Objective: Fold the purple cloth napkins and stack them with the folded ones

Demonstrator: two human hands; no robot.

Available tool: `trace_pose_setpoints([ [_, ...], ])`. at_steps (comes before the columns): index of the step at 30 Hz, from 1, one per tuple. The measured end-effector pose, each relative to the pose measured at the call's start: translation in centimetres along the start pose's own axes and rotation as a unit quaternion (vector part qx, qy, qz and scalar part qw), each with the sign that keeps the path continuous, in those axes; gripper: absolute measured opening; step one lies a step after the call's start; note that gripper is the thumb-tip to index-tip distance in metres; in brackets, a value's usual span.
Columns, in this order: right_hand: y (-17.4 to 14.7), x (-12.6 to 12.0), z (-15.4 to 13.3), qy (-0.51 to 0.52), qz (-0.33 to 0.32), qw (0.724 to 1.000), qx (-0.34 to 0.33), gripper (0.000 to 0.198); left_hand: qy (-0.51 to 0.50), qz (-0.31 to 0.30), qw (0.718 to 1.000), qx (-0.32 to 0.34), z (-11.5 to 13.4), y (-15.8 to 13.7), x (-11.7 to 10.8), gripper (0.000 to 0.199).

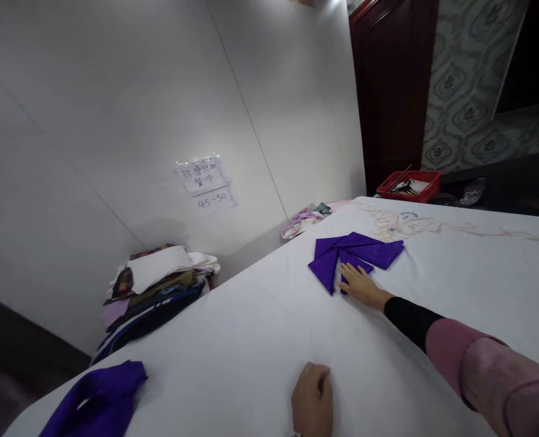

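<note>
A purple cloth napkin (328, 261), folded into pointed, fan-like flaps, lies on the white-covered table (233, 364). My right hand (358, 285) reaches across from the right and rests on its near flap, palm down with fingers spread. Closer to me, my left hand (312, 397) rests on the cloth with its fingers curled in. Nothing shows in its grip, and it stays apart from the napkin. At the lower left lies a second purple cloth (101, 397), loosely crumpled and cut off by the frame.
Folded clothes and fabrics (160, 285) are piled beyond the table's left edge. More cloths (303, 221) lie by the wall. A red basket (428, 191) with scissors (406, 186) stands past the far edge. Handwritten paper signs (206, 182) hang on the white wall.
</note>
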State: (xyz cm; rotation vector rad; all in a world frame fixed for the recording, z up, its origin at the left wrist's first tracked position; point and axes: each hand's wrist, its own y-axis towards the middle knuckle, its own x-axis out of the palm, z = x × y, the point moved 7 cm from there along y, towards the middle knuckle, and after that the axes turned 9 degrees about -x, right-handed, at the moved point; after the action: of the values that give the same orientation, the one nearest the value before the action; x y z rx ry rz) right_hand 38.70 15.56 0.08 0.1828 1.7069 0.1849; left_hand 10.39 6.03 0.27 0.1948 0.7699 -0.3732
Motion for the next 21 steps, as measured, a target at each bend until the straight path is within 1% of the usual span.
trace_pose_setpoints([
  [2,0.7,-0.7,0.5,-0.004,0.016,1.0,0.007,0.065,-0.005,0.004,1.0,0.002,-0.2,0.0,0.1,0.021],
  [5,1.9,-1.3,1.4,-0.015,0.019,0.999,0.03,0.065,-0.015,0.027,0.999,0.009,-0.7,0.0,0.3,0.021],
  [7,2.5,-1.1,1.9,-0.023,0.011,0.999,0.045,0.067,-0.019,0.046,0.999,0.019,-1.1,0.0,0.5,0.021],
  [10,2.7,0.0,2.4,-0.015,-0.017,0.997,0.072,0.071,-0.015,0.057,0.998,0.029,-1.6,0.1,1.0,0.02],
  [12,2.6,0.8,2.4,-0.011,-0.028,0.997,0.078,0.072,-0.01,0.055,0.998,0.032,-1.8,0.1,1.2,0.02],
  [15,2.3,1.4,2.2,-0.027,-0.016,0.997,0.067,0.071,-0.005,0.05,0.998,0.032,-1.8,0.1,1.1,0.02],
  [19,2.3,1.6,2.5,-0.025,-0.009,0.997,0.068,0.071,0.001,0.01,1.0,0.024,-1.1,0.0,0.7,0.02],
  [21,2.4,1.4,2.7,-0.015,-0.005,0.998,0.054,0.069,0.004,0.001,1.0,0.015,-0.6,0.0,0.4,0.02],
])
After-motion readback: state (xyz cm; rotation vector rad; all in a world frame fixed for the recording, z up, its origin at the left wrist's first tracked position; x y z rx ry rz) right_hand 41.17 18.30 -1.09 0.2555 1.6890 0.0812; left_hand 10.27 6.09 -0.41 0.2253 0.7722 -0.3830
